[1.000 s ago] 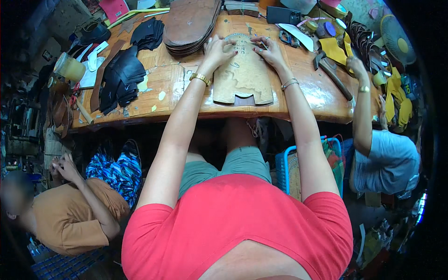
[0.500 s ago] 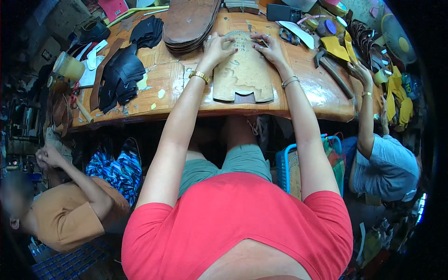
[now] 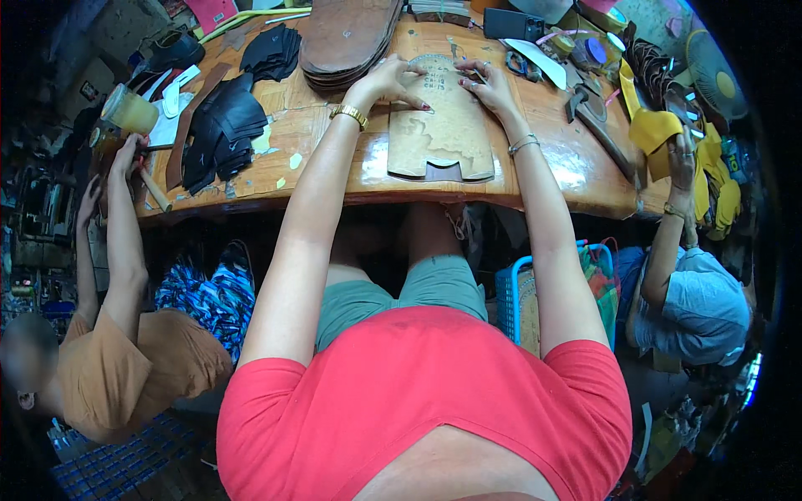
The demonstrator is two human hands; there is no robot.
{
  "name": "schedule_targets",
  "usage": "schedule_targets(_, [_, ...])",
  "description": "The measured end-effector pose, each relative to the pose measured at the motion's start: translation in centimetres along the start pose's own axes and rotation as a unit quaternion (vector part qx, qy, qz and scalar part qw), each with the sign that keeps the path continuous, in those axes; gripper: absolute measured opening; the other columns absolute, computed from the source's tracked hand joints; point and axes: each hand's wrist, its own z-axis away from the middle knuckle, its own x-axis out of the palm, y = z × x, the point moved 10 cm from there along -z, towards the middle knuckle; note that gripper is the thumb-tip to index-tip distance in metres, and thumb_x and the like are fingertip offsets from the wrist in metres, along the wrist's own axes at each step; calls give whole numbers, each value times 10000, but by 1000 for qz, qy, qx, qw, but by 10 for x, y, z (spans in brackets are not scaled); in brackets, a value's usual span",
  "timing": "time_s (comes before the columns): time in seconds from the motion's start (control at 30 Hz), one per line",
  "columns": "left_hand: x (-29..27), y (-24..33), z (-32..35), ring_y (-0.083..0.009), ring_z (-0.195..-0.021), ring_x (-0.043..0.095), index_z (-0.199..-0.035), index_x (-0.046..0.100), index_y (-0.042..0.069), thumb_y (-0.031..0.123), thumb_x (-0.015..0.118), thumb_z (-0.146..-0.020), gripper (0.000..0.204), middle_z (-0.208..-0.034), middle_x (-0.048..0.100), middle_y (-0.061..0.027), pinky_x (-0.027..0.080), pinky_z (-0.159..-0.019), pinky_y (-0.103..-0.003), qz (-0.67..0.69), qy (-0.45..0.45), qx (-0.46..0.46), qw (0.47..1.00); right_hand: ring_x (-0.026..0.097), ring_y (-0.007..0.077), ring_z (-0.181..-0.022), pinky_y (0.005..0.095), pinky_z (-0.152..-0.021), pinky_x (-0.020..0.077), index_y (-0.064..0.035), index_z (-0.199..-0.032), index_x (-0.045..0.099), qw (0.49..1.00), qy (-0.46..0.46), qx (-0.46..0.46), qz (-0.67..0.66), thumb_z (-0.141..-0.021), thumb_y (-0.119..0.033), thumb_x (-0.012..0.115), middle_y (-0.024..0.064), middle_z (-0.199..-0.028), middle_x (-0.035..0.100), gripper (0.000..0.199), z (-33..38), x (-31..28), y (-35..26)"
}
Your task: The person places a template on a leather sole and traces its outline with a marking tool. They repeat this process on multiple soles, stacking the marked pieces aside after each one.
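Note:
A tan card pattern [image 3: 441, 129] with a rounded far end and a notch in its near edge lies flat before me on the table. Brown leather shows under it at the notch. My left hand [image 3: 389, 85] rests on the pattern's left side, fingers spread and thumb stretched across the surface, holding nothing. At the far right edge, my right hand [image 3: 494, 88] has its fingers bent together near the pattern. Something thin and dark seems to show between those fingers; I cannot make out what it is.
Brown leather pieces [image 3: 347, 37] are stacked beyond my left hand; black pieces [image 3: 221, 125] lie farther left. A hammer [image 3: 597, 134] lies to the right. One co-worker [image 3: 697, 292] handles yellow material [image 3: 656, 134]; another [image 3: 125, 367] reaches to the table's left end near a jar [image 3: 129, 110].
My left thumb has stretched farther across the pattern. The left co-worker has reached forward to the table. The right co-worker has drawn the yellow piece nearer to the table's edge.

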Motion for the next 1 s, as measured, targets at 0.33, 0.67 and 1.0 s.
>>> schedule_targets(0.33, [-1, -2, 1, -336, -1139, 477, -1214, 628, 194, 541, 877, -426, 896, -1141, 511, -173, 396, -991, -380, 19, 22, 2, 1000, 580, 186, -1077, 299, -967, 428, -19, -1074, 639, 999, 7, 15, -31, -765, 16, 670, 94, -1138, 638, 313, 0, 1, 3])
schedule_targets(0.67, [-4, 6, 4, -316, -1111, 475, -1231, 616, 185, 533, 864, -484, 861, -1111, 510, -153, 392, -977, -369, 6, 16, -2, 1000, 589, 169, -1024, 280, -946, 432, -20, -1057, 649, 996, 4, 17, -88, -746, 20, 688, 84, -1082, 656, 316, 0, 0, 12])
schedule_targets(1.0, [-5, 6, 7, -311, -1148, 466, -1243, 607, 181, 498, 866, -514, 836, -1159, 506, -143, 376, -1005, -367, 16, 12, -11, 1000, 592, 169, -1025, 285, -927, 450, -12, -1048, 648, 998, 16, 7, -61, -742, 28, 699, 91, -1090, 651, 313, 4, 0, -7])
